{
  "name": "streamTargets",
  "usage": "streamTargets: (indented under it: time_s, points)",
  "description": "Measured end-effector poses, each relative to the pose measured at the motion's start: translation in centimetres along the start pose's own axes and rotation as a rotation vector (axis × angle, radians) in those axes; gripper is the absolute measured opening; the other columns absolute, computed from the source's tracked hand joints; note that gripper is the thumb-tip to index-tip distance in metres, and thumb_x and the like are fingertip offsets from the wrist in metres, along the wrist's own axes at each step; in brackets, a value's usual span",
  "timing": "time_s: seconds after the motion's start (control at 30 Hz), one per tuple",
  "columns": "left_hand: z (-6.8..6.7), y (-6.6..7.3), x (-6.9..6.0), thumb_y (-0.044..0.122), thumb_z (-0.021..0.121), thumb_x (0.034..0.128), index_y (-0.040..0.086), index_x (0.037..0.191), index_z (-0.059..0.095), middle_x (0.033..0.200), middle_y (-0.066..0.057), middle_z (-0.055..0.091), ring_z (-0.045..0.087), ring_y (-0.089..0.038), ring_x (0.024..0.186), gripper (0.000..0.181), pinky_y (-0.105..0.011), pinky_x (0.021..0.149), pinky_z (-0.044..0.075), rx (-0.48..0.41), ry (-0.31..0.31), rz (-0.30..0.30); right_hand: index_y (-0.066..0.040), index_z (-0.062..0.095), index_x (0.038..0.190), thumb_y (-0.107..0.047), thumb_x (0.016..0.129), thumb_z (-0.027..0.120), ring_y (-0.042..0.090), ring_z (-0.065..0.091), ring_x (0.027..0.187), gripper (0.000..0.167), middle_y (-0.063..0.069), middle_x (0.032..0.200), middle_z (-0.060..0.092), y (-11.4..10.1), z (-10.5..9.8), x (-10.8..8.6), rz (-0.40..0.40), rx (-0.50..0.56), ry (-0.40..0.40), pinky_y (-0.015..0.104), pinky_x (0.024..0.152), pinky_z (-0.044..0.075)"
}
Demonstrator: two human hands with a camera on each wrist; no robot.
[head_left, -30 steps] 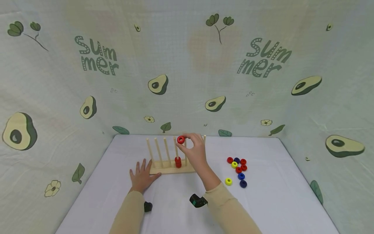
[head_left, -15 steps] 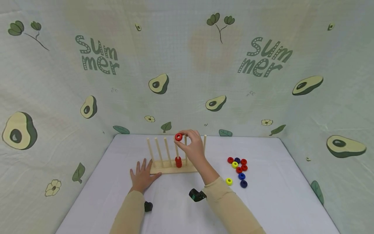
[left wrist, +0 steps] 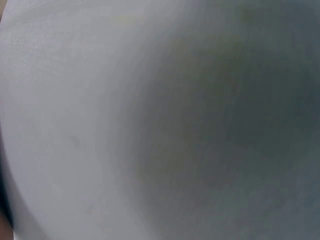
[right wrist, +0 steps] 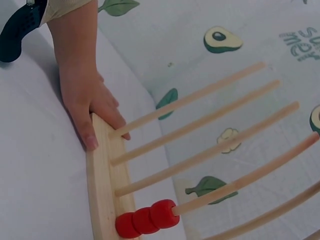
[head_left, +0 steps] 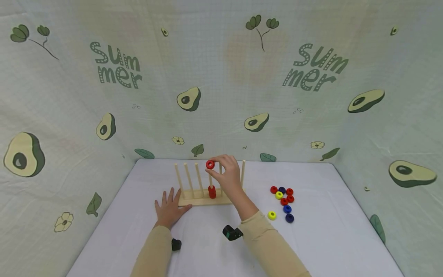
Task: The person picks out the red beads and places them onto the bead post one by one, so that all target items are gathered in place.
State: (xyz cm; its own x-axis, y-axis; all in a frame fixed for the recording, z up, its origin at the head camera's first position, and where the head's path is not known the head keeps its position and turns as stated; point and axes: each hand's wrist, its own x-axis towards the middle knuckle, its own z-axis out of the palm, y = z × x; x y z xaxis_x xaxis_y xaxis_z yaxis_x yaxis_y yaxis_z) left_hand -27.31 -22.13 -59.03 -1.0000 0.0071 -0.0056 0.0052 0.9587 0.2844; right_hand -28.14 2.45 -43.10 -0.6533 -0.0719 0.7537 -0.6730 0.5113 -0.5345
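Note:
In the head view my right hand (head_left: 229, 176) pinches a red ring (head_left: 210, 164) between thumb and fingers, at the top of the fourth peg from the left. Whether the peg tip is inside its hole cannot be told. Three red rings (right wrist: 147, 219) are stacked low on that peg. The wooden peg rack (head_left: 197, 201) lies under my right hand, which hides part of its right end. My left hand (head_left: 168, 211) rests with spread fingers at the rack's left end. The right wrist view shows that hand's thumb (right wrist: 90, 142) against the base. The left wrist view shows only blurred white surface.
Loose rings lie on the white table (head_left: 328, 231) to the right: several red (head_left: 289, 191), two yellow (head_left: 272, 215), and blue ones (head_left: 287, 209). Other bare pegs (head_left: 188, 179) stand on the rack. A patterned cloth (head_left: 221, 77) rises behind and at both sides.
My right hand has carried the red ring a little left, from beside the fourth peg to its top. The left hand has stayed at the rack's left end.

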Motion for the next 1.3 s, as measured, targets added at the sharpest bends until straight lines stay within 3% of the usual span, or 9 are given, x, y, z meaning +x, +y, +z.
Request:
streamTargets:
  time_s: [0.6, 0.93, 1.3]
  points:
    - [0.24, -0.18, 0.15, 0.073, 0.055, 0.0821, 0.012, 0.154, 0.030, 0.159, -0.022, 0.017, 0.003, -0.048, 0.144, 0.097, -0.073, 0.104, -0.003, -0.006, 0.001, -0.004, -0.010, 0.074, 0.105, -0.011, 0.073, 0.087, 0.020, 0.054, 0.089, 0.035, 0.001, 0.103, 0.072, 0.00, 0.30, 0.28, 0.001, -0.086, -0.017, 0.034, 0.077, 0.043]
    - [0.88, -0.65, 0.57, 0.079, 0.049, 0.0803, 0.015, 0.155, 0.028, 0.160, -0.020, 0.015, 0.002, -0.047, 0.144, 0.101, -0.073, 0.105, -0.003, 0.009, -0.002, -0.002, -0.011, 0.074, 0.107, -0.015, 0.074, 0.086, 0.019, 0.050, 0.083, 0.035, 0.000, 0.100, 0.073, -0.21, 0.29, 0.25, 0.052, -0.134, -0.031, 0.031, 0.070, 0.042]
    - [0.42, -0.36, 0.27, 0.076, 0.054, 0.0801, 0.012, 0.153, 0.032, 0.158, -0.022, 0.018, 0.004, -0.048, 0.144, 0.100, -0.073, 0.104, -0.002, -0.018, 0.007, -0.002, -0.013, 0.074, 0.106, -0.019, 0.076, 0.086, 0.017, 0.048, 0.080, 0.033, -0.001, 0.091, 0.067, -0.50, 0.33, 0.43, 0.146, -0.148, -0.072, 0.030, 0.068, 0.040]
